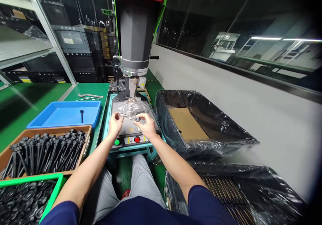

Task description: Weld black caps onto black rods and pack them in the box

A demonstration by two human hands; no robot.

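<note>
My right hand [148,127] pinches a small round black part [137,119] between thumb and fingers, in front of the press fixture. My left hand [116,123] is closed at the fixture's left side, its fingertips by a thin pale rod-like piece [122,114]; what it grips, if anything, is hidden. Between and just beyond both hands sits the metal fixture [132,112], partly covered by clear plastic film [129,106]. Above it hangs the press head [133,37] of the machine. A green button [117,142] and a red button [137,139] are on the machine's front panel.
At left stand a blue tray [60,106] with one black bolt-like part [82,116], a brown crate [88,131] of long black parts, and a green-rimmed bin [54,188] of black round pieces. Wrenches [90,96] lie behind. Black plastic-lined boxes [221,127] are at right.
</note>
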